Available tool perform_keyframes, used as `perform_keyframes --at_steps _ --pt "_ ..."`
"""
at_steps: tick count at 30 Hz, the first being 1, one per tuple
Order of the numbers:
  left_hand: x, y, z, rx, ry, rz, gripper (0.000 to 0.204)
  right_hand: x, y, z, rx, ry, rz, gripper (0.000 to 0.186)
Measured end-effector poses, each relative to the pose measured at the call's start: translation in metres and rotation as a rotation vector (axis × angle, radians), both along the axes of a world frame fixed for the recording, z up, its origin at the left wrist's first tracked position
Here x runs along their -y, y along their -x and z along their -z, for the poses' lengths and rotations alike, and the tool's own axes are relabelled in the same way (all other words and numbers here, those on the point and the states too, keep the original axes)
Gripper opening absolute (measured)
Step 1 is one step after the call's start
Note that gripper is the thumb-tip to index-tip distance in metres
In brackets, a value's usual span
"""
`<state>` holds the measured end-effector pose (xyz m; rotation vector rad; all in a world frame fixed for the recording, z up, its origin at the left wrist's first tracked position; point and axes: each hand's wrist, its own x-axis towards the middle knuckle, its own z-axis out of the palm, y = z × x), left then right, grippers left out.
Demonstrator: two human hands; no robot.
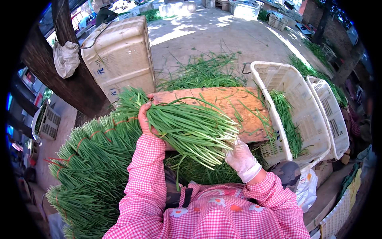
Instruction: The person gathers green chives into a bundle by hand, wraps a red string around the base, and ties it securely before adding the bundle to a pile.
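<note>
A thick bunch of green chives [187,125] lies slantwise over the wooden board [223,101], its pale stem ends pointing right. My bare left hand [146,117] is wrapped round the leafy part, fingers closed. At the pale ends, my right hand [242,159], in a thin whitish glove, has its fingers bent against the stems; the fingertips are partly hidden. Beside my left forearm stand several bundles of chives [87,163] tied with red bands [79,145]. Loose blades lie on the board.
To the right stands a white plastic crate [314,119] with some loose chives [286,119] inside, and a second crate [330,115] beyond it. A crate on its side [119,59] leans near a tree trunk [51,71]. Loose greens [207,71] cover the ground past the board.
</note>
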<state>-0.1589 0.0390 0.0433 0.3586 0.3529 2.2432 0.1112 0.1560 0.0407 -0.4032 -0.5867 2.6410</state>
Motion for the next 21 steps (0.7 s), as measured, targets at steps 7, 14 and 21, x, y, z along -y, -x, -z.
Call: perform_keyframes --at_steps 7,14,21 --pt "0.009 0.017 0.003 0.027 -0.187 -0.017 0.033 -0.042 -0.052 -0.010 -0.049 -0.008 0.103 0.010" --pt "-0.002 -0.003 -0.012 0.016 -0.363 0.068 0.039 -0.039 -0.049 -0.031 0.297 -0.981 -0.166 0.098" --pt "-0.013 -0.016 -0.014 -0.072 -0.377 0.277 0.040 -0.018 -0.006 -0.044 0.115 -1.701 -0.382 0.093"
